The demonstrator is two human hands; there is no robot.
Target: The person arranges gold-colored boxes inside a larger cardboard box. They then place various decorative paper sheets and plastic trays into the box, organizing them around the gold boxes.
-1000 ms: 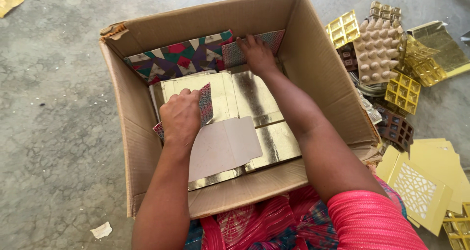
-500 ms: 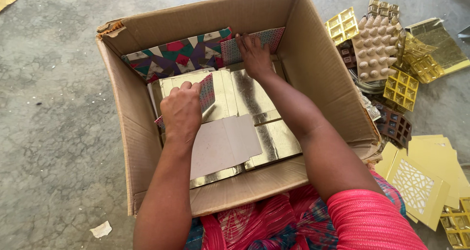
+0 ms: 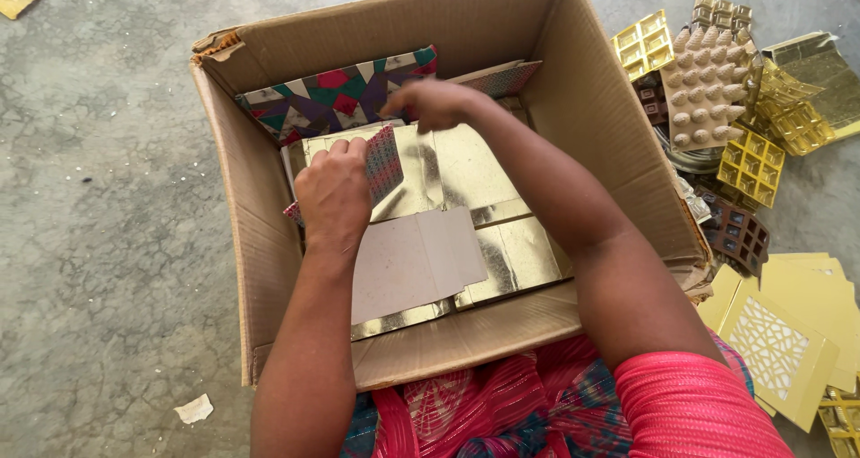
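Your left hand (image 3: 336,187) stays clamped on the patterned card (image 3: 383,162) mid-frame; right hand (image 3: 436,102), fingers together, has shifted left inside the cardboard box (image 3: 587,99).

person, head view: left hand (image 3: 333,189) and right hand (image 3: 436,102) bare, no rings or bands visible; forearms uncovered; right shoulder in a bright pink ribbed sleeve (image 3: 694,413); pink patterned garment (image 3: 484,409) with teal patches at lap.

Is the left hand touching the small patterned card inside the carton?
Touching. The head view shows the left hand gripping the patterned card, its fingers curled over the card's edge.
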